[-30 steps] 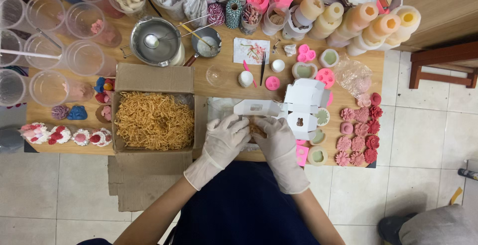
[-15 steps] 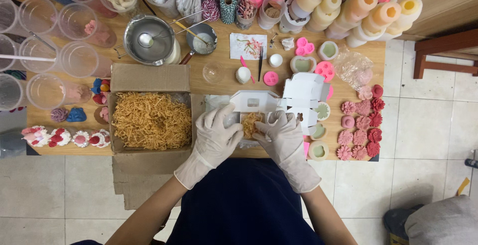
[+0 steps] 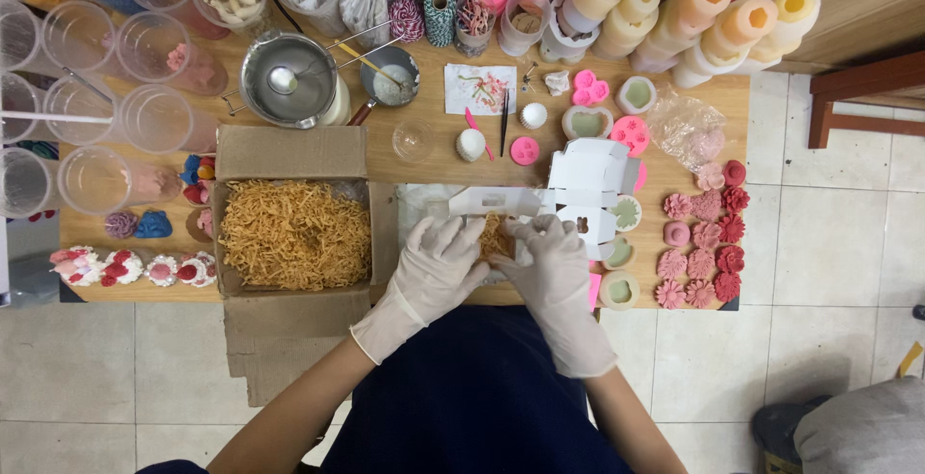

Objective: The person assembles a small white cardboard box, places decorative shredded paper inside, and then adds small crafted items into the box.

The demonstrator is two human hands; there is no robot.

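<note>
Both hands (image 3: 501, 267) hide most of the small white box (image 3: 496, 206), perhaps holding shredded filler.

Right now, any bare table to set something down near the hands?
Little. One bare strip of wood lies between the pan and the white box, around the small clear cup. Another narrow gap runs between the box and the pink flowers. The back row, the left cups and the spot under both hands are crowded.

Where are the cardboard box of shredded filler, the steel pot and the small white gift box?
cardboard box of shredded filler (image 3: 289, 154), head view, bare back flap.
steel pot (image 3: 260, 84), head view, inner wall left of the spoon.
small white gift box (image 3: 590, 168), head view, raised lid panel.
</note>
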